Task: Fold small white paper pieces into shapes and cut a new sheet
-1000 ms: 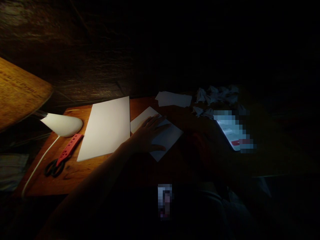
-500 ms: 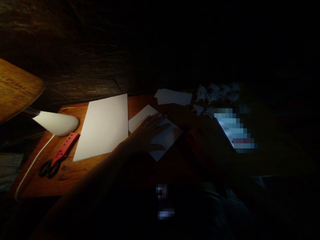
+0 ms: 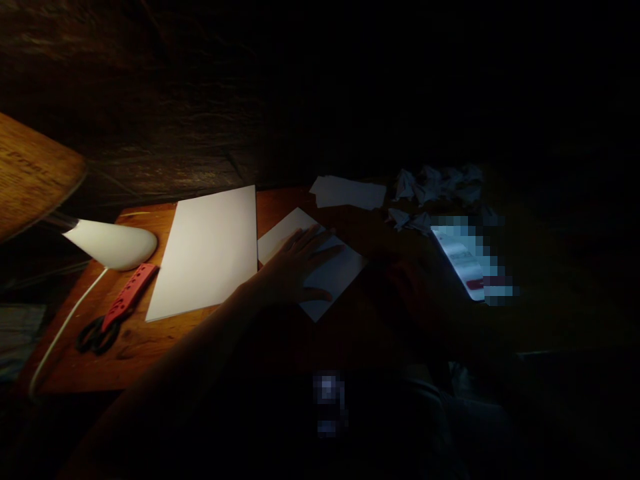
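Note:
My left hand (image 3: 305, 260) lies flat with spread fingers on a white sheet of paper (image 3: 340, 277), which is turned cornerwise on the table. A larger stack of white paper (image 3: 207, 253) lies just left of it, partly behind my left forearm. My right hand (image 3: 413, 277) is a dim shape in shadow, right of the sheet's right corner and apart from it. Its fingers are too dark to make out. Close to its right, a lit phone (image 3: 457, 260) lies on the table, partly blurred out.
Scissors (image 3: 97, 333) in a red sheath (image 3: 131, 297) lie at the left beside a white lamp base (image 3: 113, 245) and its cord (image 3: 67, 327). At the back are smaller paper pieces (image 3: 347, 192) and several folded paper shapes (image 3: 430, 185). The wooden table (image 3: 145, 360) darkens rightward.
My right hand has moved right, away from the sheet's corner and towards the phone. My left hand stays flat on the paper.

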The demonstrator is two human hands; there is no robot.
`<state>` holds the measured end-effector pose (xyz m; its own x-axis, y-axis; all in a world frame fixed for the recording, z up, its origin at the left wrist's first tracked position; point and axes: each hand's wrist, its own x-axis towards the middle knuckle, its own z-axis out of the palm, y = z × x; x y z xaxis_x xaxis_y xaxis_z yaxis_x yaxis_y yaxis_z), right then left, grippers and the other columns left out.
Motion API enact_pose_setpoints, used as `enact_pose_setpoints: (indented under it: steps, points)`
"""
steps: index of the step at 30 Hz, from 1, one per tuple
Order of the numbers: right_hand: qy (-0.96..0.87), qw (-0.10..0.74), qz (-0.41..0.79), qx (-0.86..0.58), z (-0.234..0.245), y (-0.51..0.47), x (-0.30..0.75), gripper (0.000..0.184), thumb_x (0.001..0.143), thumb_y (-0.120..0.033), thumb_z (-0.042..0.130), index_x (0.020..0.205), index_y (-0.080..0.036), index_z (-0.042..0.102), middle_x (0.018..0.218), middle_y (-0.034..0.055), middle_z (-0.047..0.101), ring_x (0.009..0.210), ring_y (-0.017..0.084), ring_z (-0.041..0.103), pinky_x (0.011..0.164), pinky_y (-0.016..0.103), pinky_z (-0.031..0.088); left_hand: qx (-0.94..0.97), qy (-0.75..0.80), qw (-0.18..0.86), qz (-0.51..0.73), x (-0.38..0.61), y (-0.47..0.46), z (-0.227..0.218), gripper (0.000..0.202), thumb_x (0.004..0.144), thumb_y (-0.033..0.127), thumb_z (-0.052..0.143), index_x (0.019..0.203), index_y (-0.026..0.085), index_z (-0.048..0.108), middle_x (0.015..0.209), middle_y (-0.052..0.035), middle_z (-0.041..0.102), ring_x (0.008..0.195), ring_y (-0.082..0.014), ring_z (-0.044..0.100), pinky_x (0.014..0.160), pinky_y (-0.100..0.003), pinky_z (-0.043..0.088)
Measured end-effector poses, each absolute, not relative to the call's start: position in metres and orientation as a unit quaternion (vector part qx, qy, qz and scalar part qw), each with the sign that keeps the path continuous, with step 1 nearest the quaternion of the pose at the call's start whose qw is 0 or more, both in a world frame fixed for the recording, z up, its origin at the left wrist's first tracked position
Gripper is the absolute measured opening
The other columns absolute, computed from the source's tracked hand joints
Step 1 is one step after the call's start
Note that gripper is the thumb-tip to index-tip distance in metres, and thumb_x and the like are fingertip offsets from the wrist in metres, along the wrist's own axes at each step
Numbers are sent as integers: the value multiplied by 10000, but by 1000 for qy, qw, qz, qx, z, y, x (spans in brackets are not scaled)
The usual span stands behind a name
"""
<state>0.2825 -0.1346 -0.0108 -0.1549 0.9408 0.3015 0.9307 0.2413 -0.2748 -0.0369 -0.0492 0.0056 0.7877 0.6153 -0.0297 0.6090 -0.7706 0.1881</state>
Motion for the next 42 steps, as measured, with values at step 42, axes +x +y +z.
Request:
enact_pose_setpoints:
  steps: [42]
  points:
    - [-809, 235, 146, -518, 19, -55, 247, 176, 1052, -150, 645, 1059, -219, 806, 1159, 93, 799, 1085, 261, 725, 950, 387, 536, 944, 321, 61, 39, -36, -47, -12, 1124, 919, 936, 650, 1799, 323, 315, 1939, -147, 165, 1781, -481, 187, 1418, -748, 214]
